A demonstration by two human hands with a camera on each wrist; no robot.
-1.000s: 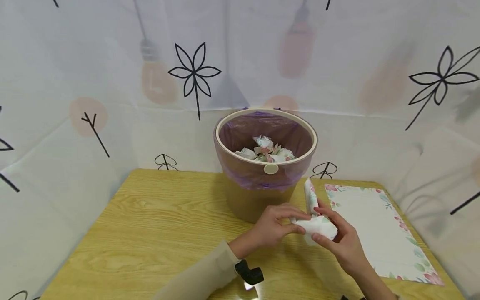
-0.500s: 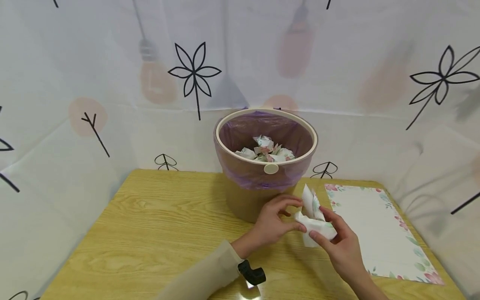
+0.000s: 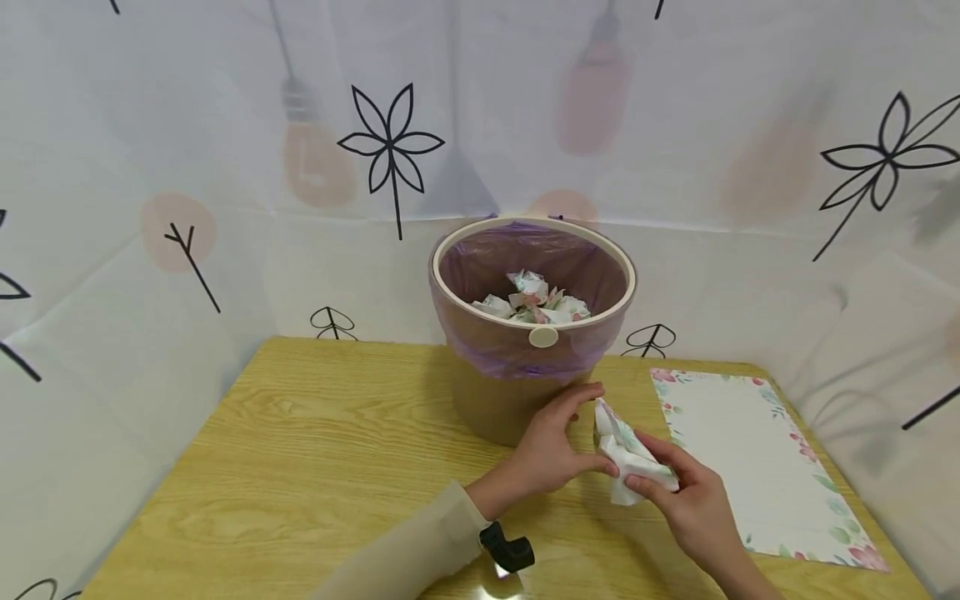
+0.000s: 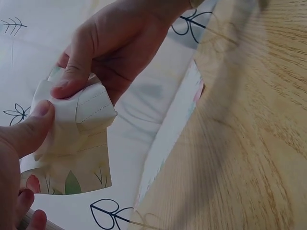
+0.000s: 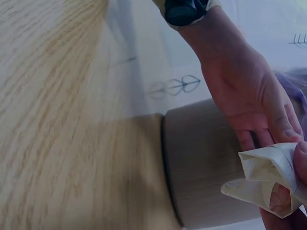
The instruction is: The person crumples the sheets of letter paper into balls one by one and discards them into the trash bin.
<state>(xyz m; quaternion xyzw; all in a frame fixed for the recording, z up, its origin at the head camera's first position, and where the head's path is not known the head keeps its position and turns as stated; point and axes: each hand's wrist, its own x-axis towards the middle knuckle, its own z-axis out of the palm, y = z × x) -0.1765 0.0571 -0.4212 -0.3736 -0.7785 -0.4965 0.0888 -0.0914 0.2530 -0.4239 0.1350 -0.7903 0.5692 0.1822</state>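
A folded, partly crumpled sheet of paper (image 3: 628, 460) with a floral border is between my two hands, in front of the bin. My right hand (image 3: 693, 504) pinches its right side, thumb in front and fingers behind. On the left, my left hand (image 3: 547, 450) touches the paper with the tip of its thumb. Its other fingers are spread away from the sheet, near the bin. In the left wrist view both thumbs press on the folded paper (image 4: 72, 115), and a printed flap hangs below. The right wrist view shows hollow folds in the paper (image 5: 268, 167).
A beige waste bin (image 3: 487, 408) with a purple liner stands at the table's back, holding several crumpled paper balls (image 3: 528, 287). Flat on the right of the wooden table (image 3: 300, 458) lies another floral-bordered sheet (image 3: 757, 458). A patterned cloth (image 3: 225, 125) hangs behind and at the sides.
The upright part of the paper has been folded down, making the sheet more compact. My left fingers have come off it and spread; my right hand keeps its grip.
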